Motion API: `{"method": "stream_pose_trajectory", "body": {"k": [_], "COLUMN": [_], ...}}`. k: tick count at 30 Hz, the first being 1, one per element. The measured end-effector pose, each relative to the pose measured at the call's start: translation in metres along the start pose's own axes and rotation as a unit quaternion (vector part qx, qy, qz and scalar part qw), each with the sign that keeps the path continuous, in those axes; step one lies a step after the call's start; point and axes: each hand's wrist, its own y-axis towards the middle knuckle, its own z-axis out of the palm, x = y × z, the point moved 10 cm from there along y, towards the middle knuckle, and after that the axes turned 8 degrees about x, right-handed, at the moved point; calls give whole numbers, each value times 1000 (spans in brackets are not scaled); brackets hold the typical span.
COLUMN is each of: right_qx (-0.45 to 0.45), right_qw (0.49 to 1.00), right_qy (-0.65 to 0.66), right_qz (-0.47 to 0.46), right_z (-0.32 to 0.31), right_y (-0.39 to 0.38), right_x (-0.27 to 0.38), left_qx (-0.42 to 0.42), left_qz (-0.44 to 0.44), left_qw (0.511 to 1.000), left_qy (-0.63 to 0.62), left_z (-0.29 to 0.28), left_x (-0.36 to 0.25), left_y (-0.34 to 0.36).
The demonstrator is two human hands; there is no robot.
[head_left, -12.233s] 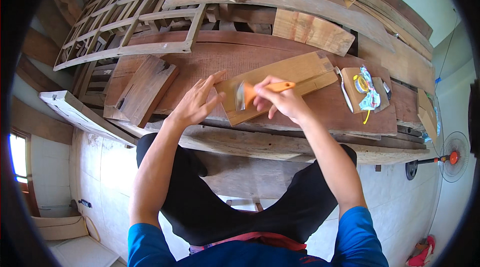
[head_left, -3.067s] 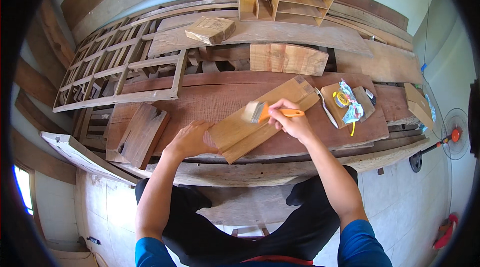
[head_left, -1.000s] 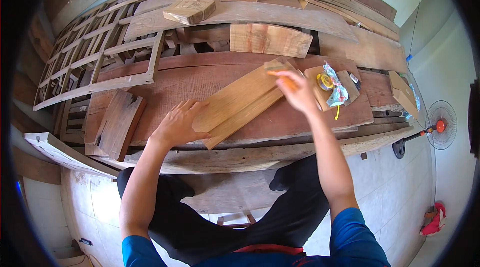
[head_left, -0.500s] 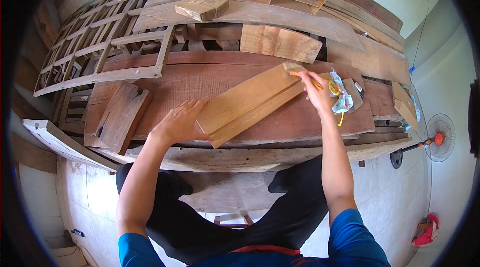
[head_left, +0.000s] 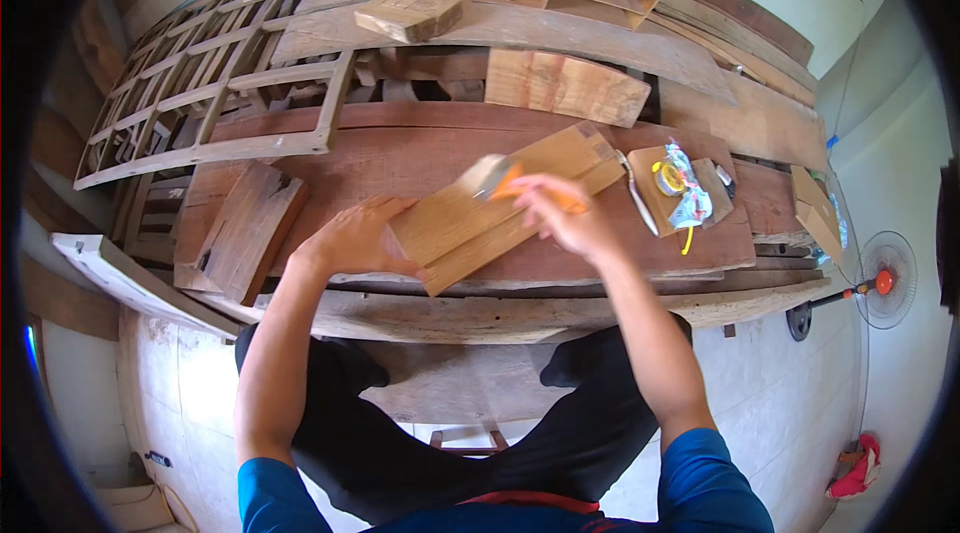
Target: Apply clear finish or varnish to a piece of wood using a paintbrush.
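Observation:
A light brown wooden board [head_left: 462, 229], with a groove along its length, lies aslant on a reddish-brown plank bench [head_left: 330, 173]. My left hand [head_left: 352, 236] grips its near left end, thumb at the lower corner and fingers over the upper edge. My right hand [head_left: 568, 217], a little blurred, is closed round the orange handle of a flat paintbrush [head_left: 508, 182]. The brush's pale bristles are over the middle of the board's upper side; whether they touch it I cannot tell.
A knife-like tool with a white handle [head_left: 640, 195] lies right of the board, by a yellow tape roll [head_left: 668, 177] and a crumpled blue wrapper [head_left: 690, 203]. A dark wood block [head_left: 250, 233] is at left, a wooden lattice [head_left: 230, 93] behind it, and a fan [head_left: 885, 281] at far right.
My right hand has swept the brush left and nearer, from the board's far right end to its middle. My left hand keeps its place at the board's end.

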Motion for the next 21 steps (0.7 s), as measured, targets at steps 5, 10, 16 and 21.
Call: {"method": "stream_pose_trajectory", "body": {"k": [5, 10, 16, 21], "right_qx": [201, 34, -68, 89], "right_qw": [978, 996, 989, 985], "right_qy": [59, 71, 132, 145], "right_qz": [-3, -49, -11, 21], "right_z": [74, 40, 21, 66], "right_y": [7, 9, 5, 2], "right_x": [13, 9, -1, -3], "left_qx": [17, -39, -79, -74], "left_qz": [-14, 28, -10, -10], "left_qw": [998, 999, 997, 997], "left_qy": [-51, -7, 22, 28], "left_z": [-5, 1, -5, -11], "left_x": [-2, -8, -4, -11], "left_y": [-2, 0, 7, 2]}}
